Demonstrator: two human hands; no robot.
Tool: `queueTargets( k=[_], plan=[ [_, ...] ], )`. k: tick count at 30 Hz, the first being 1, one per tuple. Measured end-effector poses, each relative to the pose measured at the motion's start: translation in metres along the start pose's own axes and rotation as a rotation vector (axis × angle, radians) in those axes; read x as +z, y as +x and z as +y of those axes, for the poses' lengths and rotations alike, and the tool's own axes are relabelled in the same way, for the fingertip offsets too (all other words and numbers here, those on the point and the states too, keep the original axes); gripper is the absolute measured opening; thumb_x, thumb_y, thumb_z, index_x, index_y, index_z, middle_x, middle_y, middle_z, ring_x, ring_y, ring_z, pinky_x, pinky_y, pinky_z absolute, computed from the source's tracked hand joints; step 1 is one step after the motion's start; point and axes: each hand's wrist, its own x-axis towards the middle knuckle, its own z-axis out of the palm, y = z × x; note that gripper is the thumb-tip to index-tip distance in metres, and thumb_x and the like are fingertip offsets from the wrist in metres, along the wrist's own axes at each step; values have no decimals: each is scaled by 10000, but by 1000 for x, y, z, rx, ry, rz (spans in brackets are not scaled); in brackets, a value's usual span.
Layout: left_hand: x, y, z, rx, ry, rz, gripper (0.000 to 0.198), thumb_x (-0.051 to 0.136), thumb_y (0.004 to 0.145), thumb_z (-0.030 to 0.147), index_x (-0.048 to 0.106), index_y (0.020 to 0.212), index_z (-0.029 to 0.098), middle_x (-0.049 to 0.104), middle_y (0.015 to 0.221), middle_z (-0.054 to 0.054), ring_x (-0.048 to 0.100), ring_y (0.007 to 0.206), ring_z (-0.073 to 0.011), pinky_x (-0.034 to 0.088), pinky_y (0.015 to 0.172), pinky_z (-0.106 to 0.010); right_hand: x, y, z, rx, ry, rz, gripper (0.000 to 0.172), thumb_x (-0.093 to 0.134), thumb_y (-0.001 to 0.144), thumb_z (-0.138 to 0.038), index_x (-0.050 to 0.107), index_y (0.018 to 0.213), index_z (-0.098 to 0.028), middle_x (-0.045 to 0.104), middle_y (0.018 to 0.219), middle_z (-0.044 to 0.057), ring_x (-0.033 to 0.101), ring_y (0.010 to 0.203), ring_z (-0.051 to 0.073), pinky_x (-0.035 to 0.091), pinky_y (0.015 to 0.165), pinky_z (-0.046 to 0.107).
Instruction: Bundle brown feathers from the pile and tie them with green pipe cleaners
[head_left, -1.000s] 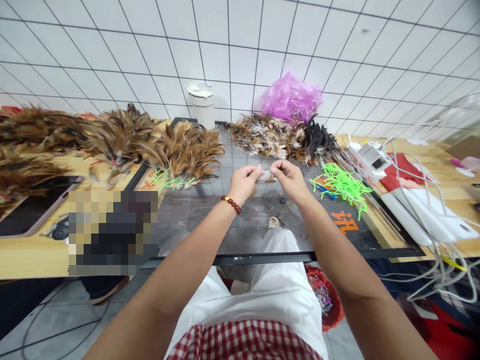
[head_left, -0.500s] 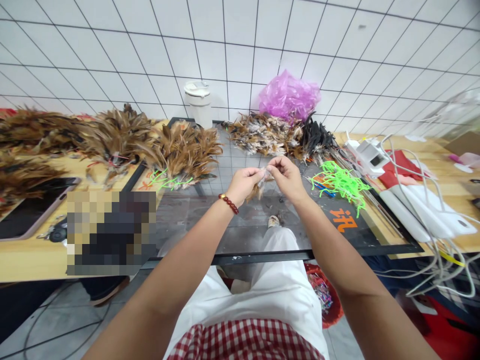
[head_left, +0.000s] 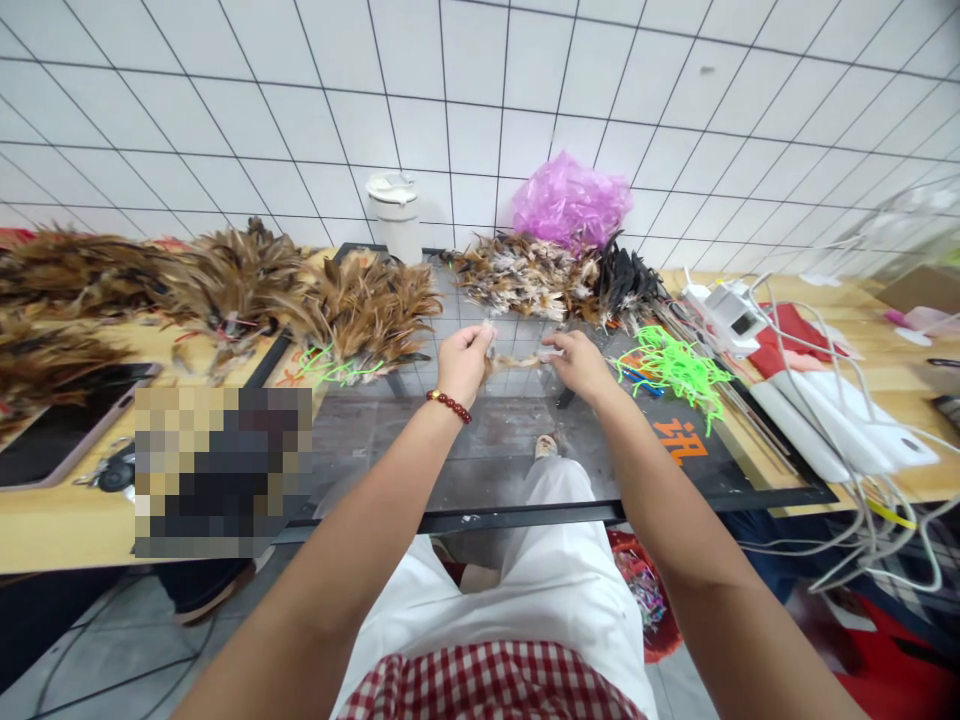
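My left hand (head_left: 463,366) is closed in a pinch over the glass tabletop, with a small brown feather (head_left: 491,364) at its fingertips and a pale tip above. My right hand (head_left: 581,362) is a short way to the right, its thumb and fingers apart. Wispy brown and whitish feather bits show between the two hands, blurred, so I cannot tell whether any touch the right fingers. Behind the hands lies a pile of brown and white feathers (head_left: 517,278), with black feathers (head_left: 630,275) beside it. Left of it, brown feathers (head_left: 367,305) lie near green ties.
Bright green strings (head_left: 671,370) lie right of my right hand. A white lidded cup (head_left: 395,215) and a purple plastic bag (head_left: 571,200) are by the tiled wall. White cables (head_left: 847,440) tangle at right. A phone (head_left: 67,430) rests at left. A red basket (head_left: 664,640) is below.
My hands have moved apart, the left one slightly leftward and the right one slightly rightward. The right fingers have opened from their pinch. The view has shifted a little.
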Motion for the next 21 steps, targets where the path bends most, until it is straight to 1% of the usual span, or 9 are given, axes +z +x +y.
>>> queueTargets(
  k=[2,6,9,12,14,16,17,19,21],
  plan=[
    [0,1,-1,-2,-13,12,162,675,702,310,716,703,153,685,695,-27,582,675,-112,431,671,-222,0,-2,0,-13,-77,-61,297,578,808,-207,677,1086,-240,599,987,65,566,821,175,433,767,290],
    [0,1,-5,18,5,-4,180,665,706,330,713,710,157,678,678,-24,584,679,-118,432,668,-226,-3,-4,-5,4,-182,-109,178,545,830,-217,702,914,-225,618,952,60,568,861,186,401,729,274],
    [-1,2,-8,43,49,-31,183,626,739,323,709,723,160,676,682,-24,589,684,-121,438,670,-233,-7,-5,-8,-19,-206,-106,164,524,840,-196,682,879,-211,634,950,61,569,857,183,377,714,268],
    [-1,0,-8,131,153,-100,184,596,763,305,696,695,166,690,733,-34,613,743,-143,463,729,-261,-11,-7,-14,-153,-197,-33,167,498,870,-207,664,890,-208,651,919,55,568,856,187,353,723,278],
    [0,-2,-6,256,258,-164,161,586,763,263,688,675,176,713,845,-49,627,866,-168,462,847,-302,-13,-9,-20,-302,-197,24,183,479,897,-230,660,905,-204,657,891,55,563,863,193,338,740,291],
    [0,-4,-5,373,375,-219,140,579,753,207,683,661,193,721,930,-50,609,993,-189,409,976,-354,-16,-11,-26,-432,-205,73,211,452,920,-240,660,924,-201,660,890,65,556,875,198,329,753,304],
    [0,-5,-4,405,429,-248,141,577,748,187,680,653,201,723,932,-45,597,1030,-197,379,1013,-375,-16,-12,-28,-476,-205,96,223,441,926,-235,661,933,-201,661,904,70,552,884,200,329,759,309],
    [1,-7,-4,414,509,-308,157,571,750,189,667,628,204,722,860,-39,596,1021,-209,372,1011,-390,-16,-13,-30,-531,-194,124,233,432,931,-229,664,942,-205,665,929,74,552,893,201,338,765,315],
    [1,-9,-4,377,541,-362,197,559,768,233,648,598,191,698,762,-42,615,908,-204,422,915,-358,-15,-12,-29,-553,-157,135,229,440,930,-237,667,940,-205,670,924,72,564,886,202,359,769,315]
  ],
)
